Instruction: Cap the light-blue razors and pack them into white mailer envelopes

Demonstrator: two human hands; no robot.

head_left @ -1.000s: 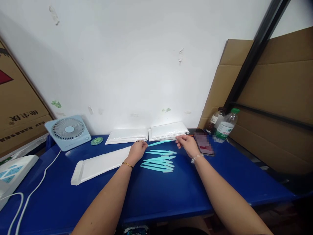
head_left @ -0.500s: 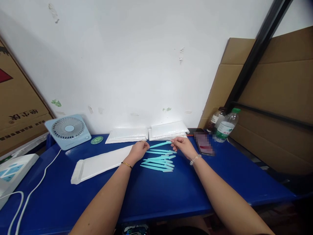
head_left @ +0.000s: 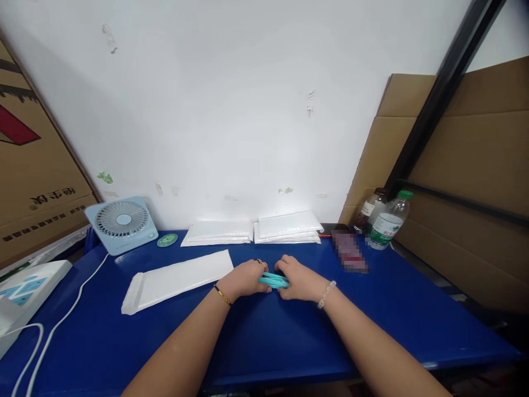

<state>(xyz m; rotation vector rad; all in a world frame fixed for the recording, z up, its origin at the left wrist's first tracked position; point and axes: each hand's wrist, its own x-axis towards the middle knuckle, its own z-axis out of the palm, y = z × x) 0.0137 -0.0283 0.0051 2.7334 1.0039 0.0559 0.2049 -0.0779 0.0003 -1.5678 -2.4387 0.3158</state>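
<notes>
Head view, sole entry.

Sticks (head_left: pixel 273 280), turquoise, several, exact count not to be made out: bunched side by side over the middle of the table (head_left: pixel 273 342), between the two hands. Whether the bundle lies on the surface or is just lifted, cannot tell.

Left hand (head_left: pixel 248 277): fingers curled in round the left ends of the sticks, little gap left; ends hidden in the grip.

Right hand (head_left: pixel 300 280): fingers and thumb set about the right ends, bent inward, spanning the bundle's width; the innermost contact hidden.

Change noted: half a second ago the sticks lie in loose, separate rows, one held at its ends between both hands; now the rows are gone from the table and a compact bunch stands in their place. Both hands are lower and nearer each other. Judged meaning: laying out gives way to gathering, with the bunch squared from both ends.

Also listed: envelope (head_left: pixel 177 282), white, flat, its right end near the left hand, unheld. Left stack (head_left: pixel 217 231) and right stack (head_left: pixel 287 226), white packets, against the wall (head_left: pixel 231 110). Phone (head_left: pixel 349 251), right of the right hand, well apart. Fan (head_left: pixel 123 220), far left.
</notes>
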